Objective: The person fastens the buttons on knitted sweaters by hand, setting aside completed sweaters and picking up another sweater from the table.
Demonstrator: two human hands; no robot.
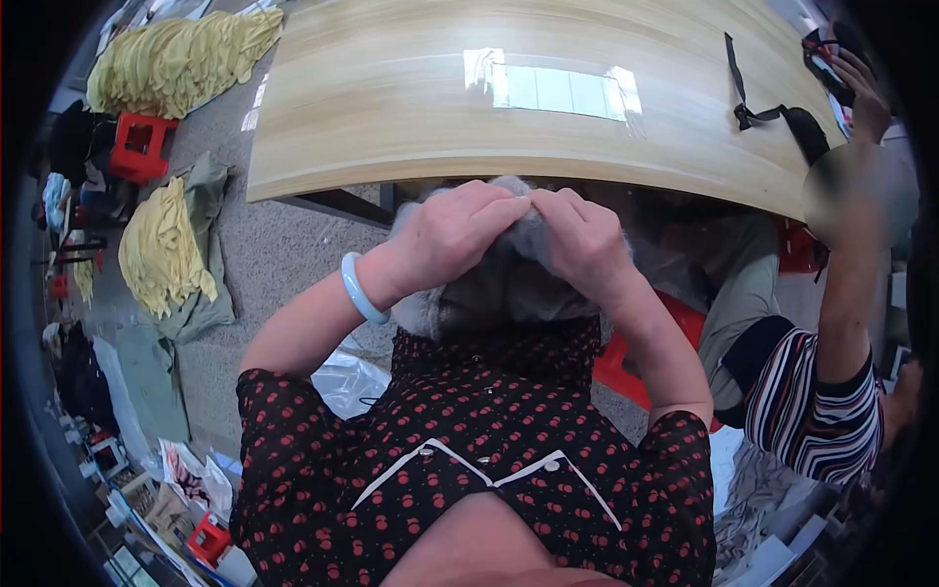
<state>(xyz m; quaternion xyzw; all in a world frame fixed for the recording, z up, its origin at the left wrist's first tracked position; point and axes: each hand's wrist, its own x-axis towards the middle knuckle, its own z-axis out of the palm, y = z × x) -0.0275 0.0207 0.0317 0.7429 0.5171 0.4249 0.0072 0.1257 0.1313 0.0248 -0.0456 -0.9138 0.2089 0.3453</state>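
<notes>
A fuzzy grey knitted piece lies over my lap and rises in front of me, just below the near edge of the table. My left hand, with a pale bracelet at its wrist, is closed on the upper edge of the knit. Beside it, my right hand pinches the same edge, and the fingertips of both hands almost meet. What lies between the fingertips is too small to make out. The lower part of the knit is in shadow.
A wood-grain table stands ahead, with a clear-taped paper strip and a black strap on it. At right sits a person in a striped shirt, arm raised. Yellow garment piles and red stools are at left.
</notes>
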